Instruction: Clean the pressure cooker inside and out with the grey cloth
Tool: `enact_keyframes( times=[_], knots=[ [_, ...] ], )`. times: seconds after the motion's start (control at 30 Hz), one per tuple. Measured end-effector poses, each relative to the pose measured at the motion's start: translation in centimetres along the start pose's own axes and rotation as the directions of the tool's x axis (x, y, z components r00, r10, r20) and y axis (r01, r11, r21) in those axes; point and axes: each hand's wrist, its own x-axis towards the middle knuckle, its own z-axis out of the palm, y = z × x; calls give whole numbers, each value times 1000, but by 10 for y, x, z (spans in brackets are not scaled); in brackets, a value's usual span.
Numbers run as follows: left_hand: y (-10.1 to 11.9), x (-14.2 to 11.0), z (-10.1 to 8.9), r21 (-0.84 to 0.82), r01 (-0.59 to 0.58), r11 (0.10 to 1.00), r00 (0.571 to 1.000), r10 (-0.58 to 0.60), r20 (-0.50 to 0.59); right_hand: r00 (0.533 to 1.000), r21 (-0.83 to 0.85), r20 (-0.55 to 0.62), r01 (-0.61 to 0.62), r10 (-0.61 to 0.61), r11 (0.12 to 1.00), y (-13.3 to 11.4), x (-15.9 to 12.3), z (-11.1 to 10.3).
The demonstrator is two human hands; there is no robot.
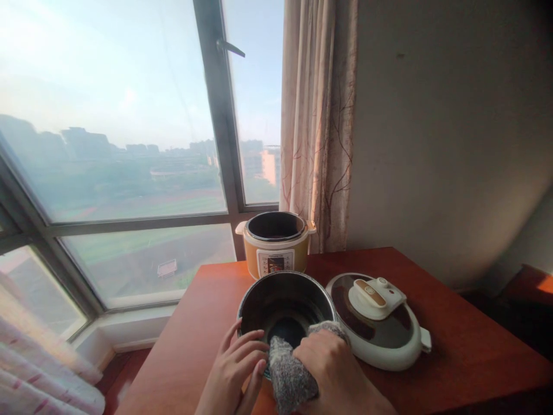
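Note:
A dark inner pot (pixel 287 288) stands tilted toward me near the front of the table, its hollow facing up. My right hand (pixel 324 360) grips a grey fuzzy cloth (pixel 290 377) at the pot's near right rim, and part of the cloth hangs over the near edge. With fingers spread, my left hand (pixel 239 363) rests against the pot's near left side. Right behind the pot is the pressure cooker body (pixel 276 245), cream and tan with a control panel. To the right lies its round lid (pixel 378 320), handle side up.
Everything sits on a reddish-brown wooden table (pixel 181 334). A large window (pixel 142 173) is at the left and back, with a beige curtain (pixel 317 127) beside it. A grey wall (pixel 436 144) rises at the right. A patterned light curtain (pixel 38 357) hangs at lower left.

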Motion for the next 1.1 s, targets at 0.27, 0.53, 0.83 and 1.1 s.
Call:
enact_keyframes(
  times=[0.27,0.53,0.83,1.1],
  knots=[
    [6,-2,7,-17,-42,999,999,43,22,996,3,-63,57,-56,998,2,0,1],
    [-29,5,-3,-190,-40,981,998,30,-54,995,0,-32,95,-95,995,0,3,0],
    [-67,10,-3,-288,69,955,983,-115,-145,995,76,82,43,-49,996,7,4,-9],
    [-67,11,11,-374,187,908,945,-271,-185,998,48,33,-57,56,997,-5,8,3]
  ],
)
